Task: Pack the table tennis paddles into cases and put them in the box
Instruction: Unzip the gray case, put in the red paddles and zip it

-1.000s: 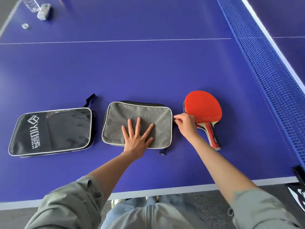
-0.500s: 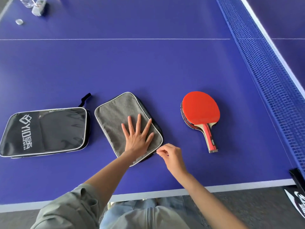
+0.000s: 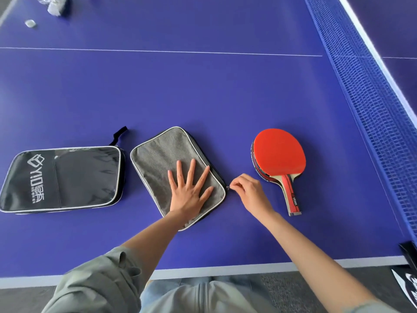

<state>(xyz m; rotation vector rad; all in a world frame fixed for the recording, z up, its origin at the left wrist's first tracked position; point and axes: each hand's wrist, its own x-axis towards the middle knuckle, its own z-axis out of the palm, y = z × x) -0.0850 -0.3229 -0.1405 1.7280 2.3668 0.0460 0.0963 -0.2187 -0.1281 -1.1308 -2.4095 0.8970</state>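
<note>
A grey paddle case [image 3: 158, 159] with white piping lies slanted on the blue table. My left hand [image 3: 189, 188] presses flat on it with spread fingers. My right hand [image 3: 250, 190] pinches the small zipper pull [image 3: 228, 187] at the case's right edge. To the right lie stacked red paddles [image 3: 278, 154], handles pointing toward me. A black case [image 3: 61, 179] with a white logo and a black strap rests on the left.
The blue net [image 3: 370, 91] runs along the right side. At the far left corner stand a small clear bottle [image 3: 54, 3] and a cap [image 3: 29, 23]. The table's white front edge [image 3: 203, 271] is close to my body. A black-and-white object [image 3: 408, 276] sits at bottom right.
The grey case has turned from square to slanted under my left hand. My right hand went from its top right corner round toward me, then up along the right edge with the zipper pull.
</note>
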